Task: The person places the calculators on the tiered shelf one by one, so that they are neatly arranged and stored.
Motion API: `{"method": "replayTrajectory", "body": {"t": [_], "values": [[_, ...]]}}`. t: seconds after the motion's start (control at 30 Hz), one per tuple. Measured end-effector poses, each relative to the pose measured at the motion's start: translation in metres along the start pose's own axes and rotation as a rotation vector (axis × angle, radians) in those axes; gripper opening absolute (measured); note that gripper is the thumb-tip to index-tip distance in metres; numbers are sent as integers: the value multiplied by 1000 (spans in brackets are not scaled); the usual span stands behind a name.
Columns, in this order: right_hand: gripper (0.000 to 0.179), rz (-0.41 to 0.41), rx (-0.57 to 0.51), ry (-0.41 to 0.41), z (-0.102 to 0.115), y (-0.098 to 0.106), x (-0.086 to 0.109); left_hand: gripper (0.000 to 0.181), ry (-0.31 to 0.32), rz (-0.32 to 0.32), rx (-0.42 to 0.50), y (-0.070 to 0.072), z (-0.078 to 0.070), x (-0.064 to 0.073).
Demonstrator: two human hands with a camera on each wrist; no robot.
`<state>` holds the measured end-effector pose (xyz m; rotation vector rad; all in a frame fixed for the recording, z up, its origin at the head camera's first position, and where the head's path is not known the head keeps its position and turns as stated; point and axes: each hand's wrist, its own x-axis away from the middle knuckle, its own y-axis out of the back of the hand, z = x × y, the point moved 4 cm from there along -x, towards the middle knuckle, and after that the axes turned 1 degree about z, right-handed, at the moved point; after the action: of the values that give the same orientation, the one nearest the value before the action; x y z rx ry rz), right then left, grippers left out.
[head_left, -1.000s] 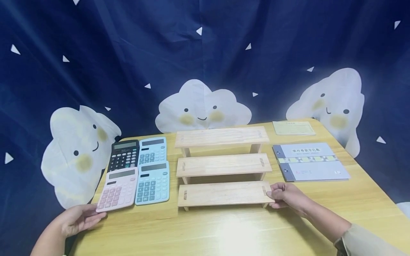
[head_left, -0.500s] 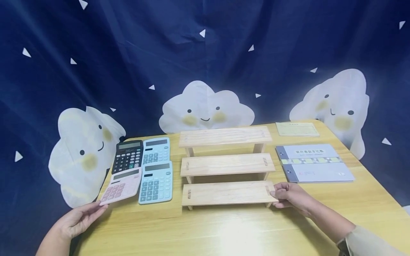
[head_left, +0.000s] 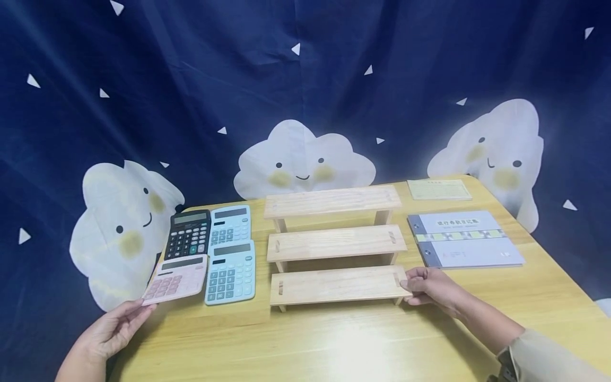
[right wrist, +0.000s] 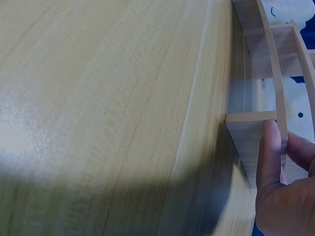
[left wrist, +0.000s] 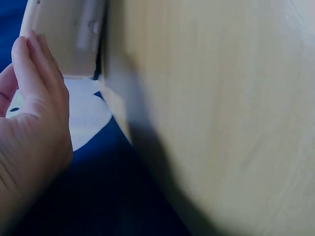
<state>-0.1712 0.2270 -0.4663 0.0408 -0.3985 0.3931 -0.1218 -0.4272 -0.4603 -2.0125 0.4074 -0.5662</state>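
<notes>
My left hand (head_left: pixel 112 329) pinches the near left corner of a pink calculator (head_left: pixel 176 278), its near edge raised. In the left wrist view the pale underside of the calculator (left wrist: pixel 64 34) shows above my fingers. A black calculator (head_left: pixel 188 233) lies just behind it, and two light blue calculators, one near (head_left: pixel 230 273) and one far (head_left: pixel 230 225), are on its right. With thumb and fingers, my right hand (head_left: pixel 434 289) grips the right end of the lowest step of a wooden three-step shelf (head_left: pixel 339 286). The right wrist view shows the thumb against the board edge (right wrist: pixel 275 73).
A grey-blue ledger book (head_left: pixel 465 249) lies right of the shelf, with a pale yellow paper pad (head_left: pixel 439 190) behind it. The wooden table (head_left: pixel 305 345) ends at a dark blue curtain (head_left: pixel 191 79) printed with white clouds. Its left edge runs close beside my left hand.
My left hand has raised the near edge of the pink calculator, tilting it. It no longer overlaps the black calculator as much. The right hand keeps its grip on the shelf.
</notes>
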Motion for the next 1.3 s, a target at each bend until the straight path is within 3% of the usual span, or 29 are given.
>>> {"method": "replayTrajectory", "body": {"t": [0.13, 0.3, 0.43, 0.53, 0.73, 0.97, 1.03, 1.3], "values": [[35, 13, -1, -2, -1, -1, -1, 43, -17, 15, -32, -11, -2, 9], [35, 12, 14, 6, 0, 0, 0, 47, -27, 82, -56, -35, -10, 11], [34, 4, 17, 6, 1, 2, 2, 47, -37, 134, -72, -55, -16, 3], [34, 4, 6, 1, 0, 2, 3, 46, -69, 120, -98, -72, -18, -5], [39, 10, 17, -7, -2, 3, 0, 42, -95, 87, -133, -107, -18, -31], [41, 21, 29, -31, 2, 1, -5, 36, -107, 30, -185, -144, -23, -73], [39, 25, 26, -39, 1, 0, -5, 34, -109, 7, -197, -153, -23, -84], [38, -15, 37, -49, 2, 1, -3, 29, -137, 12, -191, -180, -15, -129]]}}
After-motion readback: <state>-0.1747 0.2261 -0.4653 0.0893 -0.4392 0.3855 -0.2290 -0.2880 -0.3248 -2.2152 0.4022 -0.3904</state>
